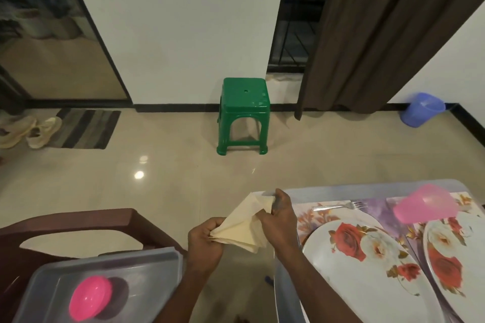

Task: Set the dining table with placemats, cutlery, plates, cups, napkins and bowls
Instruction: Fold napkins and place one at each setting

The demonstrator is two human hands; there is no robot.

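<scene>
Left hand (206, 240) grip curled tight round bottom corner of cream napkin (242, 225), held in air just off surface (296, 189) edge. Right hand (279, 216) pinching napkin's upper fold. Floral plate (367, 265) beside, fork (338, 206) past it.

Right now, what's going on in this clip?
A person is setting a table and holds a cream napkin in both hands, the left hand gripping its lower corner and the right hand pinching the upper part, just off the table's left edge. On the table lie floral placemats, two rose-patterned plates, a fork and a pink cup. A pink bowl waits in a grey tray at the left.
</scene>
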